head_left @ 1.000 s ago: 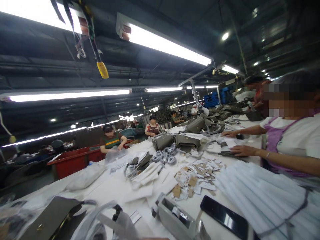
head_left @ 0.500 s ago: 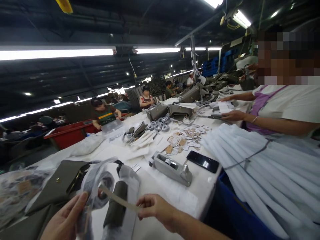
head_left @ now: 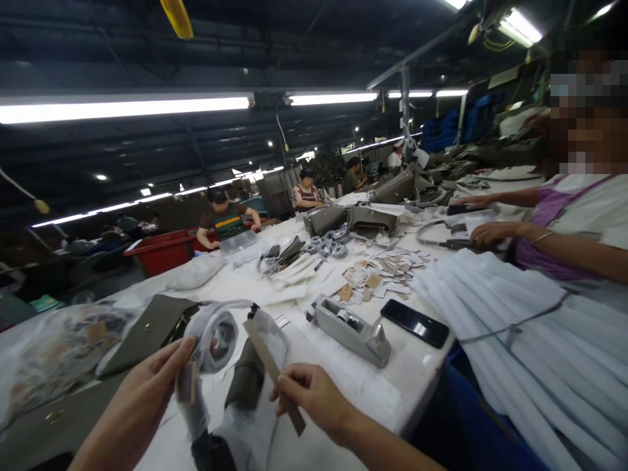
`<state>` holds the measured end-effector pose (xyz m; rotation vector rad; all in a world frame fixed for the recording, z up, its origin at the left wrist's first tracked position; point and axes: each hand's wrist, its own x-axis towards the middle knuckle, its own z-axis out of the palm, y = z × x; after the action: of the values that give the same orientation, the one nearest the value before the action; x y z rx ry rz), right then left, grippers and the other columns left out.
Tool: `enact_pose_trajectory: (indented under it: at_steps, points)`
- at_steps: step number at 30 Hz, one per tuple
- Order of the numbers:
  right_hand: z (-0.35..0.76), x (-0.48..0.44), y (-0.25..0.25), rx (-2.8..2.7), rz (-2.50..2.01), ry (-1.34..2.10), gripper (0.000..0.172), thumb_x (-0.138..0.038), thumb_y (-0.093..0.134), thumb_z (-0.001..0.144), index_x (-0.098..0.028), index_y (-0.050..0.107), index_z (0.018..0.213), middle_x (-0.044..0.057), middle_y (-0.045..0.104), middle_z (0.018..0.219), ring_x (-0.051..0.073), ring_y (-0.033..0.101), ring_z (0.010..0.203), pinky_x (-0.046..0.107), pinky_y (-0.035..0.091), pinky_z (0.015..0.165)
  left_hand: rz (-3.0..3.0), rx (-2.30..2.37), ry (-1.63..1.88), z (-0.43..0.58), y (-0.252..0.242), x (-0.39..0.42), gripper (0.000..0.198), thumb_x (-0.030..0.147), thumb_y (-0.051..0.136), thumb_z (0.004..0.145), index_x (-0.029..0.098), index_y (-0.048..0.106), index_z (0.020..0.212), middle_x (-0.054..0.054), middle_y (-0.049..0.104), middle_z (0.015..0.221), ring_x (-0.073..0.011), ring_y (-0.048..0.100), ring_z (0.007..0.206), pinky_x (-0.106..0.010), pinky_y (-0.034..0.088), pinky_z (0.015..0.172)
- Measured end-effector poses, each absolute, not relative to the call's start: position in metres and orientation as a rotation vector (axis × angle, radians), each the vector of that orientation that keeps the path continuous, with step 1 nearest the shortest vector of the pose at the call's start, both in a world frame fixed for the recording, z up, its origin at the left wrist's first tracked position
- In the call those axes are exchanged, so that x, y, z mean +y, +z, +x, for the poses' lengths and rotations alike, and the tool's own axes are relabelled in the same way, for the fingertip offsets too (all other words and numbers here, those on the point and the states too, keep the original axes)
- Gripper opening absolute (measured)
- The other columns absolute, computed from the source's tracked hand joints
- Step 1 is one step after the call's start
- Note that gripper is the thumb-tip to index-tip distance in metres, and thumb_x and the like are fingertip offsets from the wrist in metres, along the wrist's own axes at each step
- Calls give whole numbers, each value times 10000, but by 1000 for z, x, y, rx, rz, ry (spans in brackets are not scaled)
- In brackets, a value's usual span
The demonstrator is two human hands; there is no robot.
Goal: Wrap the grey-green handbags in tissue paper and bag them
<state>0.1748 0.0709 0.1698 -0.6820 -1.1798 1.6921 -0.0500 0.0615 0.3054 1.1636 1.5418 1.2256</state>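
Plastic-wrapped strap [head_left: 209, 363] gripped by partly closed left hand [head_left: 142, 392], thumb uppermost, brown strip [head_left: 267, 360] pinched between thumb and curled fingers of right hand [head_left: 311, 396], both over white table [head_left: 407, 361], inward of its right edge.

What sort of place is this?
Probably a bag factory's finishing or packing floor: grey-green bags lie on a long white table, several workers are along it, and a tape dispenser stands near loose tags.

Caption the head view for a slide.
Left hand holding a plastic-wrapped coil, right hand gripping a flat brown strip, near a tape dispenser.
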Motion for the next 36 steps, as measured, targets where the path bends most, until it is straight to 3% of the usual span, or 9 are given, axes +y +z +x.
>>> enact_pose_trajectory:
  at_steps: [5, 12, 15, 20, 27, 29, 32, 34, 36]
  points:
    - [195, 69, 186, -1299, -730, 1531, 403, -535, 671, 836, -137, 707, 881, 36, 683, 752, 120, 605, 601, 259, 482, 630, 1285, 1448, 1101, -56, 315, 56, 488, 587, 733, 756, 175, 733, 1017, -59, 757, 917, -207, 680, 792, -260, 542, 719]
    - [199, 70, 212, -1618, -833, 1386, 274, -411, 632, 878, -162, 707, 791, 11, 670, 658, 109, 569, 529, 227, 451, 541, 1373, 1455, 1070, -55, 311, 40, 417, 560, 662, 838, 185, 744, 1002, -69, 738, 901, -196, 652, 796, -264, 506, 734]
    - [194, 73, 217, -1673, -844, 1388, 273, -405, 623, 879, -164, 722, 800, 9, 661, 638, 108, 563, 514, 225, 443, 523, 1368, 1459, 1056, -54, 313, 35, 414, 558, 659, 841, 189, 743, 1009, -70, 730, 894, -200, 644, 792, -267, 495, 712]
    - [175, 85, 223, -1703, -672, 1538, 309, -415, 619, 882, -189, 745, 1050, 9, 659, 679, 138, 599, 604, 258, 483, 591, 1468, 1445, 1012, -43, 318, 28, 440, 568, 624, 859, 175, 740, 1020, -74, 718, 900, -204, 617, 799, -271, 469, 710]
    - [154, 97, 240, -1686, -518, 1556, 322, -494, 691, 829, -222, 799, 962, 17, 680, 798, 147, 558, 708, 267, 448, 664, 1656, 1523, 972, -33, 324, 26, 453, 604, 644, 807, 155, 706, 799, -41, 677, 775, -207, 593, 757, -277, 464, 700]
    - [151, 99, 243, -1663, -511, 1630, 348, -516, 688, 828, -229, 798, 991, 9, 668, 773, 115, 504, 620, 248, 412, 592, 1680, 1542, 950, -33, 324, 27, 455, 602, 625, 820, 153, 695, 789, -38, 673, 767, -195, 580, 733, -272, 454, 686]
    - [148, 100, 246, -1622, -574, 1787, 424, -556, 678, 826, -218, 776, 1061, -12, 603, 672, 68, 327, 466, 234, 263, 445, 1705, 1536, 919, -34, 325, 28, 446, 585, 589, 849, 153, 690, 804, -36, 669, 774, -196, 572, 753, -276, 443, 709]
    - [146, 100, 248, -1573, -581, 1853, 439, -555, 693, 813, -217, 766, 1084, -4, 606, 691, 75, 359, 487, 234, 256, 445, 1733, 1526, 896, -36, 326, 29, 433, 568, 573, 865, 154, 694, 825, -30, 663, 779, -190, 560, 761, -272, 428, 713]
    - [144, 99, 251, -1524, -543, 1887, 411, -526, 728, 792, -217, 772, 1060, 13, 640, 764, 96, 457, 585, 231, 338, 514, 1754, 1523, 866, -38, 327, 30, 428, 561, 565, 870, 155, 686, 813, -16, 639, 745, -174, 533, 728, -261, 405, 681]
